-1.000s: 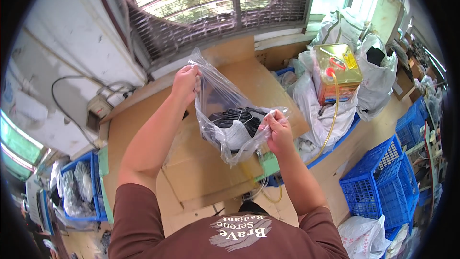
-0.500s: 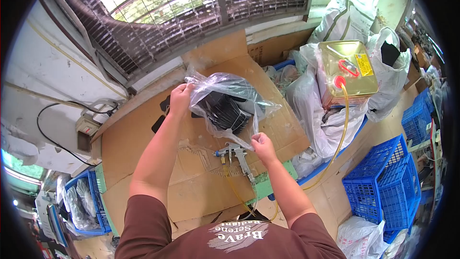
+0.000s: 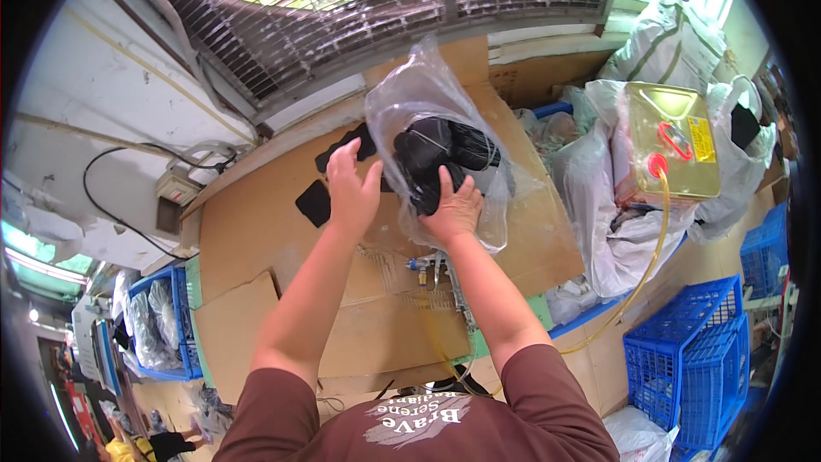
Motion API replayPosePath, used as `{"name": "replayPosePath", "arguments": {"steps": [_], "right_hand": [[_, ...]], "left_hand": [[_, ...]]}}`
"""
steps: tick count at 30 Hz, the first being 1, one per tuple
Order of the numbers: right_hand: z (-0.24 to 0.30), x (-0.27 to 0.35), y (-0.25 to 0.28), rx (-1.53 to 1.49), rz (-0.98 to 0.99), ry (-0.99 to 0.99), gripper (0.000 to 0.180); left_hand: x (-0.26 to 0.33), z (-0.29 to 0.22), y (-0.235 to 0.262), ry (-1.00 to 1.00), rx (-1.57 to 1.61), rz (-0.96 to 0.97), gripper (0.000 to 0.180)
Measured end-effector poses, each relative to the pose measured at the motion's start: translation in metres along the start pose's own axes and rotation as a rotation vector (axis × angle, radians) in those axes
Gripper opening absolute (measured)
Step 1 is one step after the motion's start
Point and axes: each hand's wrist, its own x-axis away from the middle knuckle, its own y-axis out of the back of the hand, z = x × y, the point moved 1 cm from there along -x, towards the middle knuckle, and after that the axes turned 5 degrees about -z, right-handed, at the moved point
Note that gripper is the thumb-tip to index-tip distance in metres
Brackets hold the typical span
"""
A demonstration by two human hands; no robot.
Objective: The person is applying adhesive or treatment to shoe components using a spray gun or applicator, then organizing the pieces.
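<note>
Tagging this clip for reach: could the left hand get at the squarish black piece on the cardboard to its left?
Probably yes: the left hand looks empty and open, and the squarish black piece lies close by, with nothing visible over it or between them.

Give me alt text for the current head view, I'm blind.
A person's right hand touches black pieces in a clear plastic bag on cardboard, the open left hand hovering beside the bag. A spray gun lies nearby.
</note>
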Motion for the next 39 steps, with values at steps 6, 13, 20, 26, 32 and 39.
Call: {"name": "replayPosePath", "arguments": {"steps": [6,13,20,26,32,39], "right_hand": [[-0.036,-0.003,-0.002,-0.354,-0.17,0.086,0.102],[-0.055,0.046,0.018,-1.358,-0.4,-0.221,0.096],[-0.064,0.084,0.07,-2.021,-0.236,-0.354,0.056],[-0.02,0.14,0.092,-2.204,0.2,-0.327,0.063],[0.043,0.204,0.103,-2.018,0.633,-0.229,0.076],[0.068,0.258,0.075,-1.718,1.186,-0.261,0.081]], "left_hand": [[0.1,0.044,0.07,0.102,-0.059,0.145,0.033],[0.176,0.035,0.073,0.249,0.072,0.291,0.024],[0.163,-0.022,0.077,0.001,0.296,0.455,0.021],[0.135,-0.1,0.118,-0.289,0.446,0.209,0.014],[0.139,-0.093,0.18,-0.213,0.44,0.361,0.011],[0.231,-0.046,0.251,0.029,0.335,0.532,0.009]]}}
